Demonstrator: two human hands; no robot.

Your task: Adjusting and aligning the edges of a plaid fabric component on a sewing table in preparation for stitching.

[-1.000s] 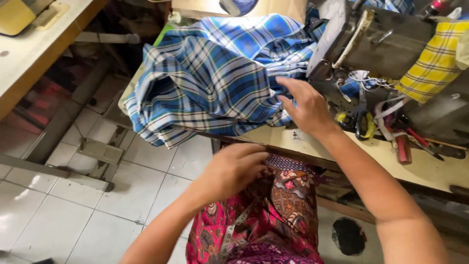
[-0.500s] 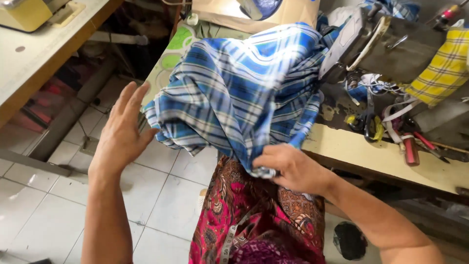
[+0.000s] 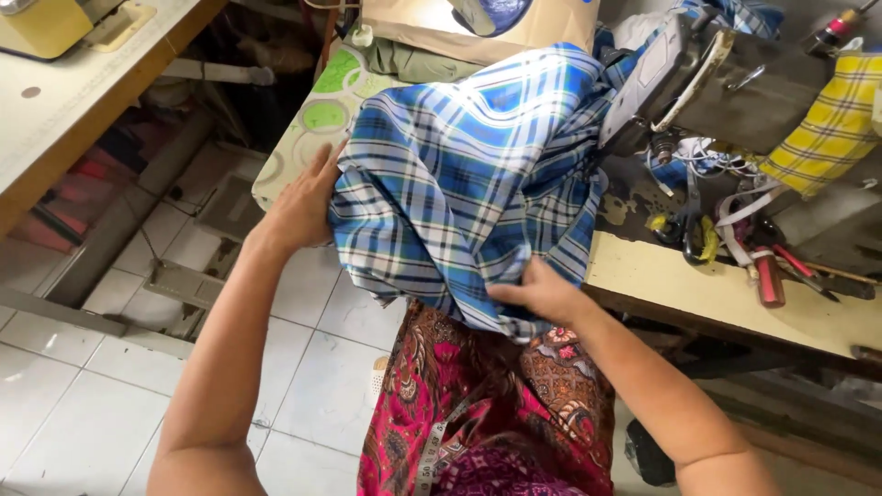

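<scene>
You're gathering the blue plaid cotton cloth (image 3: 459, 174), draped off the wooden table (image 3: 726, 303). Left hand (image 3: 303, 207) presses its left fold, fingers spread; right hand (image 3: 542, 292) pinches its lower hem. Next, align the edges evenly.

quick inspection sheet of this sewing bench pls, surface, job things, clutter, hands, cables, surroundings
surface: worn wooden table, stained near the sewing machine
job's things: blue plaid cloth heaped over the table edge and a green-patterned board
clutter: scissors, red-handled tools, yellow plaid cloth
grippers: left hand flat against the cloth's left side; right hand gripping its lower edge
cables: white cords under the machine
surroundings: white tiled floor, second table at left, measuring tape on the lap
</scene>
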